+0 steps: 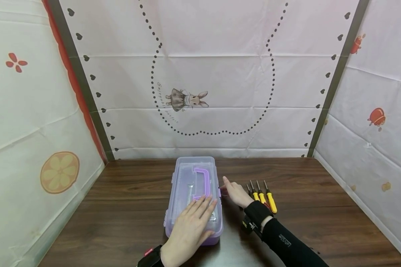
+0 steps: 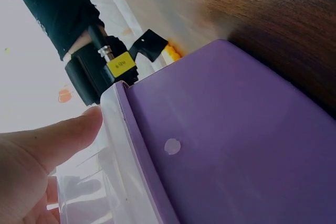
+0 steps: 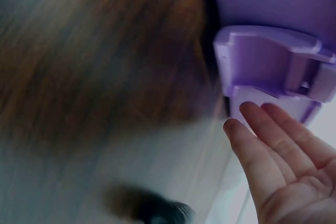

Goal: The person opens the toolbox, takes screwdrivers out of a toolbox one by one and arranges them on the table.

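Note:
A purple plastic storage box (image 1: 175,193) with a translucent lid stands lengthwise on the table, a purple carrying handle (image 1: 206,180) folded flat on top. My left hand (image 1: 190,226) rests on the near part of the lid with its fingers extended. Its thumb (image 2: 73,132) lies along the lid's edge in the left wrist view. On the box's right side, my right hand (image 1: 237,193) is beside a purple latch (image 3: 257,61), which sticks out from the wall. Straight fingers of that hand are near the latch in the right wrist view; I cannot tell whether they touch it.
Several screwdrivers (image 1: 271,200) with yellow and black handles lie right of the box, partly behind my right wrist. The brown wooden table (image 1: 133,207) ends at a printed white cloth wall (image 1: 220,81), with more cloth on both sides.

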The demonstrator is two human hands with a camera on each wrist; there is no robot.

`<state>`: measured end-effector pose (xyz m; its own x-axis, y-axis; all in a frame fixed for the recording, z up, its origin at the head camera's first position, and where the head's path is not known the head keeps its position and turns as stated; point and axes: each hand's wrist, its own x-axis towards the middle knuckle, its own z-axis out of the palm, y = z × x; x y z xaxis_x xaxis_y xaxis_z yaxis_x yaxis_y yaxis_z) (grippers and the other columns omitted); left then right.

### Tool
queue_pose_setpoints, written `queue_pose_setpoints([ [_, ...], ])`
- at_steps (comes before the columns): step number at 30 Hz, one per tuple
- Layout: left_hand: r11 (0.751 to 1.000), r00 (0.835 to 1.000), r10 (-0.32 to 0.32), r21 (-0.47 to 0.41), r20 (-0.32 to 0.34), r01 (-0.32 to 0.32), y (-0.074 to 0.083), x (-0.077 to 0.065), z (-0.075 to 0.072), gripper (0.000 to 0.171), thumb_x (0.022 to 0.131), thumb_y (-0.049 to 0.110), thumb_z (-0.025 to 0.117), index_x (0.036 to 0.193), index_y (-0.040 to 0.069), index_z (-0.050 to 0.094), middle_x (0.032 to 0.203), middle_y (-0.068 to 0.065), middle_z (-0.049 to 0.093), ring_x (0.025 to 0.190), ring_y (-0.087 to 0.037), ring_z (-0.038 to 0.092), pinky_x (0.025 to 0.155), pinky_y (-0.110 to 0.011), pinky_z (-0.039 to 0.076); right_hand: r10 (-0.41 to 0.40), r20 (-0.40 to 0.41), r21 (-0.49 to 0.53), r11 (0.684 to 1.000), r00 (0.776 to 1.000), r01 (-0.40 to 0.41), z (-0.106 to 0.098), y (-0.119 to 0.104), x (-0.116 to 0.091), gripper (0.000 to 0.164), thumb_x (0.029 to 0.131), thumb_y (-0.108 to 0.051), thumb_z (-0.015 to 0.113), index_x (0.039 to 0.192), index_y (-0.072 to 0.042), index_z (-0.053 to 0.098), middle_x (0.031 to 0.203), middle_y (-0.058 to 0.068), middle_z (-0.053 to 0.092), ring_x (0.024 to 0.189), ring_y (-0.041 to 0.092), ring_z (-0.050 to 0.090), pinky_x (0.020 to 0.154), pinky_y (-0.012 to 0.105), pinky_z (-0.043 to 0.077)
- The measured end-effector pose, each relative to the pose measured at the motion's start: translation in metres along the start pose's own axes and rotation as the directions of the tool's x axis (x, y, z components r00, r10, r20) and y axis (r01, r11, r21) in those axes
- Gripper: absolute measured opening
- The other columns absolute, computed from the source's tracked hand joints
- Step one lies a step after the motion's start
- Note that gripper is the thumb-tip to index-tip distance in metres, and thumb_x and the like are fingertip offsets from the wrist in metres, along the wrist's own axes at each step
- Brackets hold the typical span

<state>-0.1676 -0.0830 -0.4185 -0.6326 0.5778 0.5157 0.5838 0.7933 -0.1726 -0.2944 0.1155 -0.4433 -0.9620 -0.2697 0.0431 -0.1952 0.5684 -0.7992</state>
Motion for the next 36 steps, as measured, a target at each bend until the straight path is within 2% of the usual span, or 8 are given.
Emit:
queue_pose_setpoints([
  [6,1.0,1.0,-0.004,-0.002,0.008,0.004,0.0,0.0,0.0,0.083,0.075,0.044,0.081,0.144,0.009,0.051,0.144,-0.01,0.056,0.133,-0.024,0.054,0.109,-0.04,0.045,-0.016,0.048,-0.094,0.995,0.999,0.02,0.004,0.001,0.006,0.073,0.11,-0.037,0.014,0.1,-0.001,0.076,0.082,0.016,0.07,0.079,0.024,0.061,0.103,0.053,0.037],
  [11,1.0,1.0,-0.006,-0.016,-0.003,0.006,0.0,-0.001,0.0,0.083,0.074,0.043,0.082,0.143,0.009,0.052,0.144,-0.01,0.056,0.133,-0.024,0.054,0.109,-0.04,0.045,-0.007,0.053,-0.116,0.993,0.999,0.013,0.002,0.001,0.006,0.072,0.109,-0.042,0.016,0.099,-0.003,0.076,0.091,0.012,0.073,0.088,0.025,0.066,0.093,0.044,0.046],
  [14,1.0,1.0,-0.007,-0.021,-0.01,0.007,0.0,-0.001,0.001,0.083,0.073,0.043,0.082,0.143,0.01,0.052,0.144,-0.01,0.057,0.133,-0.024,0.055,0.109,-0.04,0.045,-0.002,0.017,-0.152,0.988,1.0,0.005,0.0,0.001,0.006,0.071,0.109,-0.042,0.019,0.088,-0.003,0.075,0.086,0.01,0.073,0.085,0.026,0.067,0.08,0.039,0.052],
  [19,1.0,1.0,-0.01,-0.011,-0.013,0.01,0.0,0.0,0.002,0.083,0.072,0.044,0.083,0.142,0.01,0.053,0.144,-0.008,0.057,0.132,-0.023,0.055,0.108,-0.039,0.046,0.004,-0.1,-0.177,0.984,0.995,-0.022,-0.013,-0.003,0.007,0.068,0.109,-0.037,0.023,0.081,0.001,0.072,0.086,0.016,0.072,0.08,0.028,0.066,0.075,0.04,0.052],
  [22,1.0,1.0,-0.012,-0.007,-0.009,0.012,-0.001,0.0,0.002,0.083,0.072,0.044,0.083,0.142,0.01,0.053,0.144,-0.008,0.057,0.132,-0.022,0.055,0.108,-0.038,0.046,0.046,-0.109,-0.078,0.995,0.993,-0.055,-0.023,-0.007,0.006,0.066,0.109,-0.037,0.024,0.089,0.004,0.072,0.089,0.018,0.071,0.078,0.025,0.066,0.073,0.041,0.056],
  [25,1.0,1.0,-0.012,-0.014,-0.005,0.012,-0.001,0.0,0.002,0.083,0.073,0.043,0.083,0.142,0.01,0.053,0.144,-0.008,0.057,0.132,-0.023,0.056,0.108,-0.039,0.045,0.094,-0.015,0.113,0.989,0.996,-0.091,-0.032,-0.01,0.002,0.058,0.109,-0.034,0.027,0.103,0.008,0.067,0.094,0.022,0.069,0.078,0.024,0.068,0.071,0.045,0.06],
  [31,0.999,1.0,-0.018,-0.028,0.016,0.019,-0.001,0.001,0.001,0.082,0.075,0.043,0.081,0.144,0.01,0.051,0.145,-0.009,0.056,0.133,-0.023,0.055,0.109,-0.039,0.045,0.1,0.205,0.369,0.913,0.974,-0.171,-0.038,-0.012,-0.004,0.039,0.106,-0.028,0.044,0.121,0.005,0.056,0.128,0.027,0.058,0.103,0.036,0.069,0.082,0.052,0.059],
  [36,0.999,0.999,-0.026,-0.035,0.04,0.027,-0.001,0.0,0.0,0.081,0.076,0.043,0.08,0.144,0.01,0.051,0.145,-0.009,0.055,0.133,-0.023,0.054,0.109,-0.04,0.045,0.1,0.276,0.448,0.867,0.956,-0.219,-0.034,-0.011,-0.006,0.038,0.103,-0.03,0.051,0.123,0.002,0.052,0.125,0.023,0.06,0.1,0.032,0.07,0.083,0.049,0.059],
])
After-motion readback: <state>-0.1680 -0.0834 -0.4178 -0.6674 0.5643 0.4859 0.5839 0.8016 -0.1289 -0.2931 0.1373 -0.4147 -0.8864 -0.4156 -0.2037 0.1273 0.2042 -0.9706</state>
